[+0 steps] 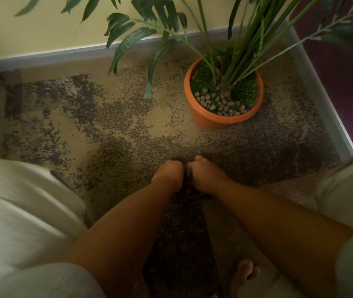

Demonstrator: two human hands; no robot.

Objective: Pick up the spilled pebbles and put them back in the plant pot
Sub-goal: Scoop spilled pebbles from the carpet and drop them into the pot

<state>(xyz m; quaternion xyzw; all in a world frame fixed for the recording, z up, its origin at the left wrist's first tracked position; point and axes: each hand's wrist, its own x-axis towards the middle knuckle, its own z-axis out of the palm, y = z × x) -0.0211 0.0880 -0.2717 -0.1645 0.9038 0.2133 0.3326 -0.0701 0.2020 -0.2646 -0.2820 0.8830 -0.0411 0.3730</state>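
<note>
An orange plant pot point(212, 122) stands on the carpet ahead of me, right of centre. It holds green stems, grass-like filling and a patch of brownish pebbles point(220, 103) along its near side. My left hand point(168, 172) and my right hand point(203, 175) are down on the carpet side by side, almost touching, a short way in front of the pot. I see only the backs of both hands. Their fingers curl downward out of sight, so anything under or inside them is hidden. No loose pebbles show on the carpet around the hands.
The carpet point(106, 130) is beige with dark mottled patches. A grey skirting board point(63, 54) runs along the yellow wall and down the right side. Long leaves point(128, 41) hang over the floor left of the pot. My knees in light cloth point(20, 211) flank the arms.
</note>
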